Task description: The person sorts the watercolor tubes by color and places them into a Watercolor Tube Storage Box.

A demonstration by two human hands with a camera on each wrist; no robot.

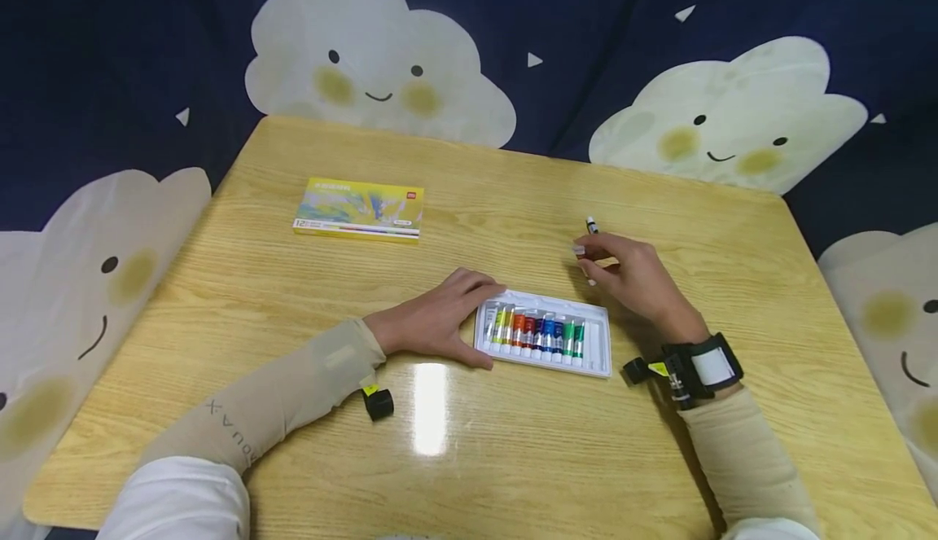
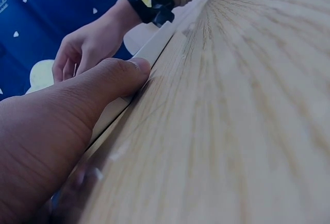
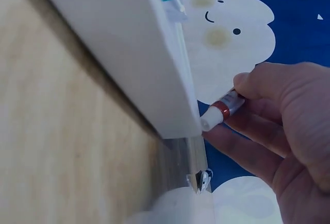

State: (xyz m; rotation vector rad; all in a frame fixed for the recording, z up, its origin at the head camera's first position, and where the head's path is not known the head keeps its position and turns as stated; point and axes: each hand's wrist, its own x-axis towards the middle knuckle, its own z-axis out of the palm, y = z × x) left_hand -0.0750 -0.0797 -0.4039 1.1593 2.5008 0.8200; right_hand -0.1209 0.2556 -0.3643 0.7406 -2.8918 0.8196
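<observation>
A white plastic tray (image 1: 541, 368) holds a row of small paint tubes, from yellow through red and blue to green. My left hand (image 1: 443, 318) grips its left end, fingers at the far edge and thumb at the near edge; in the left wrist view the thumb lies against the tray's side (image 2: 154, 46). Beyond the tray's right end, my right hand (image 1: 636, 275) pinches a small paint tube (image 3: 228, 105) with a white cap and a brownish-red band. A black-and-white tube (image 1: 592, 225) lies on the table just behind that hand, partly hidden by it.
A yellow paint box (image 1: 359, 211) lies flat at the back left of the wooden table (image 1: 513, 450). Dark blue cloth (image 1: 572, 2) with smiling clouds hangs around the table's back and sides. Each wrist wears a small black camera.
</observation>
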